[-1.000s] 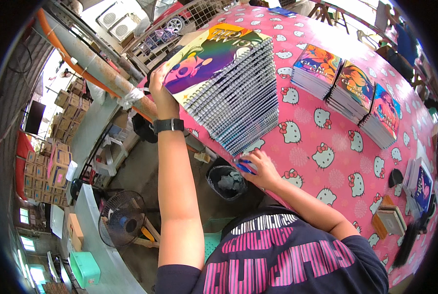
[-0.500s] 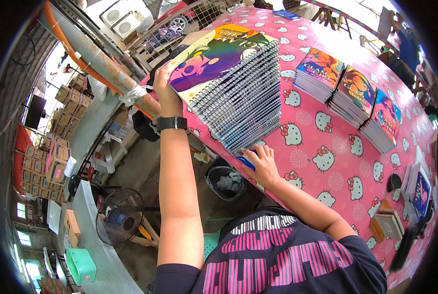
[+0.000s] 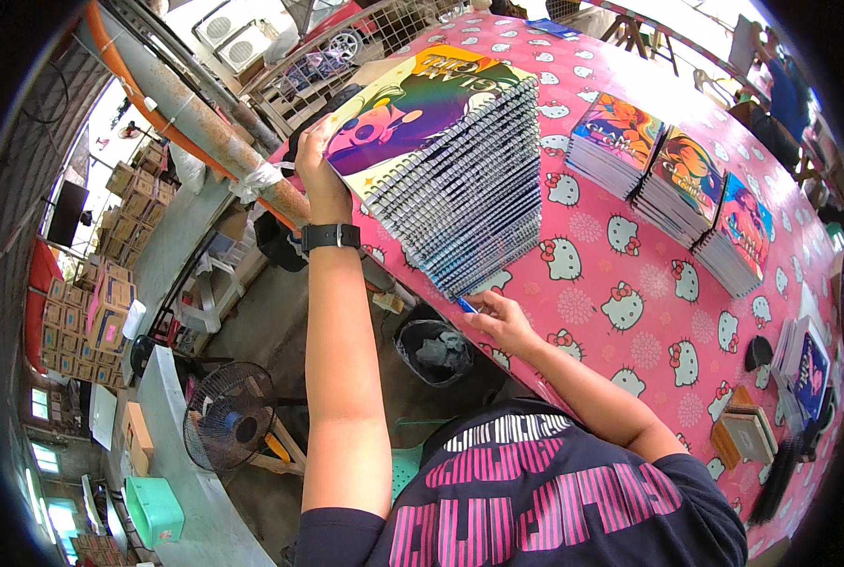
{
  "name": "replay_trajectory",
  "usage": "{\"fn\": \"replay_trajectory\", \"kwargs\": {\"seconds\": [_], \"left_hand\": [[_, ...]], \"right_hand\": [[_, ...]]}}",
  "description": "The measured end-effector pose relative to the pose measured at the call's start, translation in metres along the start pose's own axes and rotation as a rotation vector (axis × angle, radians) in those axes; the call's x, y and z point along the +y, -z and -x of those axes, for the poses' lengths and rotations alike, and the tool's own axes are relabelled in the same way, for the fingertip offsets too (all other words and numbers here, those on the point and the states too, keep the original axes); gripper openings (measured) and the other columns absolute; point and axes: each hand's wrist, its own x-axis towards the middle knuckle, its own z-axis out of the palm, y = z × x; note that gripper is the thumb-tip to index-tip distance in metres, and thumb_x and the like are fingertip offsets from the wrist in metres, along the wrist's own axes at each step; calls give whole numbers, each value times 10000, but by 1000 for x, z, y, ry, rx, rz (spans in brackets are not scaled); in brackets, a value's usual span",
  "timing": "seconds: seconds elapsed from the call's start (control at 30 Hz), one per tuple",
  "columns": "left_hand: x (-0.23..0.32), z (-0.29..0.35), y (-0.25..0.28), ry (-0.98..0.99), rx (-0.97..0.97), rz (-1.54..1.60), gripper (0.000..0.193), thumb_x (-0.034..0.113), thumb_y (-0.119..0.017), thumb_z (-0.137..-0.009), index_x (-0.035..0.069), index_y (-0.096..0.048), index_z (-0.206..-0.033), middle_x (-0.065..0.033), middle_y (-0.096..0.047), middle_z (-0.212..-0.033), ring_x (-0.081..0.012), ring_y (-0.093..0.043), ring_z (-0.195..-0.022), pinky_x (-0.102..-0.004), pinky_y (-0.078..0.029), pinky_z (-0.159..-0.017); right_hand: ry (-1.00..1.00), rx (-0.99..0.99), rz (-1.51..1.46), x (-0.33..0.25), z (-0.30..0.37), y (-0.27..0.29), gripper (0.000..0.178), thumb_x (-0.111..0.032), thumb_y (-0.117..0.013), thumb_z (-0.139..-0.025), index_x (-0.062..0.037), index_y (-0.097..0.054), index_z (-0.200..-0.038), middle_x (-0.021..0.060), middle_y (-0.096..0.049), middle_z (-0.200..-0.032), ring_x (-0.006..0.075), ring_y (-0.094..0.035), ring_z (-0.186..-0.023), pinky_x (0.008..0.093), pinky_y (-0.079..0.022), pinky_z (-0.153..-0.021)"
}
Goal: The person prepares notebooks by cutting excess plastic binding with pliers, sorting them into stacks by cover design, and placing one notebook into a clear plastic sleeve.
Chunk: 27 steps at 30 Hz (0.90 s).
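Note:
A tall stack of spiral notebooks [image 3: 460, 189] stands at the table's edge, its wire-bound sides facing me and a colourful illustrated cover on top. My left hand [image 3: 316, 159] is closed against the stack's left edge, with a dark watch on the wrist. Just below the lower coils, my right hand [image 3: 499, 319] pinches a small blue-handled tool [image 3: 466, 305]. Its tip is close to the lowest notebooks; whether it touches a coil is too small to tell. Most of the tool is hidden by the fingers.
Three bundled piles of smaller notebooks [image 3: 691, 180] sit to the right on the pink patterned tablecloth [image 3: 583, 312]. Farther right are a brush [image 3: 775, 477] and more notebooks [image 3: 805, 373]. Below the table edge are a lined bin [image 3: 433, 352] and a fan [image 3: 231, 416].
My right hand has drawn slightly down and away from the coils, and less of the blue tool shows. My left hand and the stack stay put.

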Motion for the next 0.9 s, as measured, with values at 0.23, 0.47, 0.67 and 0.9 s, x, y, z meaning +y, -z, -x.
{"fn": "replay_trajectory", "kwargs": {"seconds": [0.23,0.47,0.67,0.9], "left_hand": [[0,-2,1,41,-29,54,261,167,-529,-890,-53,-591,-1016,-115,-611,-987,-185,-617,-890,-300,-500,-808],[-1,3,-6,43,-1,42,260,169,-546,-886,-49,-593,-1020,-110,-610,-992,-182,-613,-893,-300,-497,-810],[1,1,-3,37,-9,49,255,173,-546,-886,-42,-594,-1014,-111,-612,-984,-183,-615,-891,-306,-501,-804],[-1,-1,2,43,-27,50,254,168,-517,-895,-45,-593,-1011,-107,-607,-972,-183,-620,-880,-304,-506,-787]], "right_hand": [[-284,-115,-371,0,-4,-2,322,-220,-579,-902,-1,-539,-1135,100,-621,-892,186,-630,-741,314,-508,-620],[213,114,475,3,5,-11,401,-208,-639,-833,-56,-525,-1187,159,-510,-1029,347,-512,-1011,419,-439,-858],[205,111,426,7,5,-8,451,-205,-671,-782,-70,-530,-1189,142,-509,-1042,338,-499,-1004,426,-431,-855],[299,230,748,-2,11,-4,497,-249,-698,-736,-116,-542,-1189,116,-494,-1047,297,-452,-1012,426,-382,-831]]}}
